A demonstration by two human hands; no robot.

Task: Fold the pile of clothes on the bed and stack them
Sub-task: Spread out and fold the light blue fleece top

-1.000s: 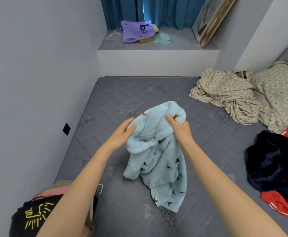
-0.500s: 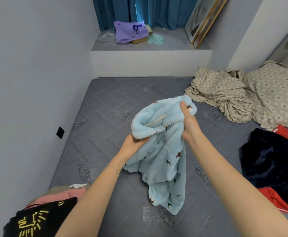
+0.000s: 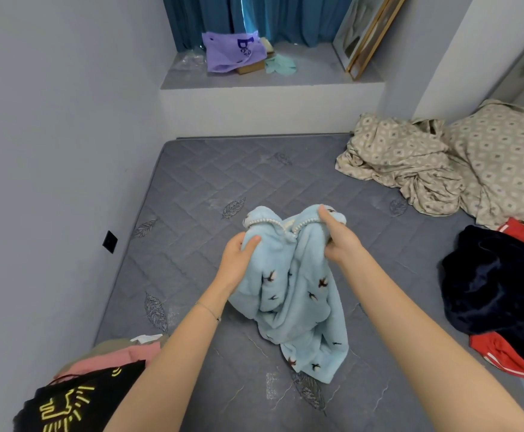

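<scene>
A light blue fleece garment [image 3: 298, 304] with small dark bird prints hangs over the grey quilted mattress [image 3: 198, 194], its lower end resting on the bed. My left hand [image 3: 238, 260] grips its left upper edge with the thumb on top. My right hand [image 3: 338, 235] pinches the right upper edge by the beaded trim. At the bottom left lies a stack of folded clothes [image 3: 98, 381], a black piece with yellow print on top and pink and tan ones under it. An unfolded pile [image 3: 497, 288] of dark navy and red clothes lies at the right.
Crumpled beige patterned bedding [image 3: 425, 163] fills the far right corner. A grey wall runs along the bed's left side. Beyond the bed a raised ledge [image 3: 285, 98] holds a purple bag [image 3: 232, 53], and framed pictures lean at its right end.
Both hands have shifted along the blue garment's top edge. My left hand rose from under the collar to grip the left side, and the right hand came lower and closer.
</scene>
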